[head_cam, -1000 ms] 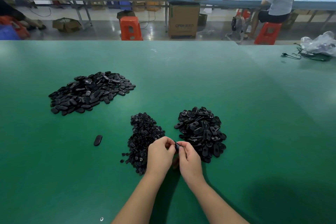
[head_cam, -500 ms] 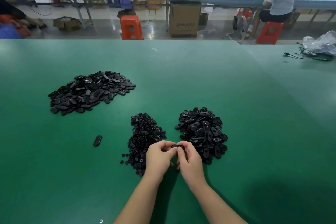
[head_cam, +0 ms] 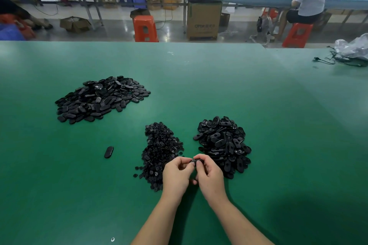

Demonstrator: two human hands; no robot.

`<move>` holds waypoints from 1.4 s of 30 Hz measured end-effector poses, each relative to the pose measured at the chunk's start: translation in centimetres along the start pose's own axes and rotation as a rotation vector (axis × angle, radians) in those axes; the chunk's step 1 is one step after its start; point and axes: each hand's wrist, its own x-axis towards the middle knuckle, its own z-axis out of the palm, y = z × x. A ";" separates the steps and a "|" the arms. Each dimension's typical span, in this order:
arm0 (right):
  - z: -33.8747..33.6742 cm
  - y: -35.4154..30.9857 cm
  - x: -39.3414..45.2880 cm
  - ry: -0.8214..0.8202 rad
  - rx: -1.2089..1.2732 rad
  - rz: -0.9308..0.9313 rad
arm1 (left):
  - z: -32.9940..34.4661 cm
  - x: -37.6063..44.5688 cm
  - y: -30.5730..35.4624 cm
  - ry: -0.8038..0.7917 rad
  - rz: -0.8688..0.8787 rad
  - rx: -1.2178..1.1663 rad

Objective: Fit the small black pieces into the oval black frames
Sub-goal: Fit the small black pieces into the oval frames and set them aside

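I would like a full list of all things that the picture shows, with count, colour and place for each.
pile of small pieces: one, black, table centre, left of the hands
pile of oval frames: one, black, right of the small pieces
far pile of oval parts: one, black, table left
single oval part: one, black, alone, left of the small pieces
table: one, green
stools: three, orange, on the floor behind
cardboard box: one, brown, on the floor
held frame: one, black, between both hands
left hand: grips the held frame
right hand: grips the held frame
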 end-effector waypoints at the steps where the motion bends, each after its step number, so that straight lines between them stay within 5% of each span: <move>1: 0.0 0.0 0.0 -0.004 -0.011 -0.003 | -0.1 0.1 -0.1 0.002 -0.004 -0.001; 17: 0.1 0.0 -0.1 -0.024 -0.019 0.007 | 0.4 -0.2 -1.0 0.064 -0.035 -0.090; 30: 0.2 0.2 0.0 0.035 -0.013 -0.025 | -1.8 0.1 -0.3 0.022 0.557 0.807; 37: 0.4 0.3 -0.2 0.027 -0.108 -0.067 | -9.5 2.8 0.3 0.526 0.309 0.756; 42: 0.4 0.1 -0.2 0.000 -0.140 -0.088 | -16.0 4.3 -1.1 0.660 0.079 0.792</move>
